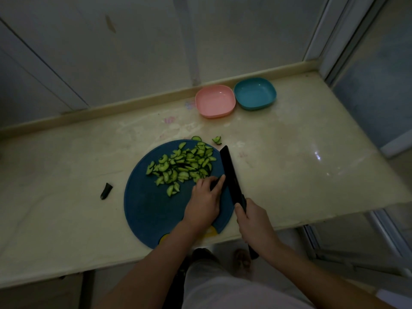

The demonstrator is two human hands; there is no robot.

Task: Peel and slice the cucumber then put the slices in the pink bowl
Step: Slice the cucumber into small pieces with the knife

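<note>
- Head view, dim. Knife [229, 172] has its long axis running away from the person, tip angled left; right hand [250, 221] fingers are wrapped round the handle.
- Left hand [205, 201] fingers curl over the cucumber remnant [213, 184], which is mostly hidden, against the blade.
- Slices [182, 167] are heaped on the blue board [145, 208]; pink bowl [215, 101] sits at the far edge of the bench [301, 152].

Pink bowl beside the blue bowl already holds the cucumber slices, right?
Not quite. The pink bowl does sit beside the blue bowl, but it is empty; the head view shows the slices piled on the board.
</note>
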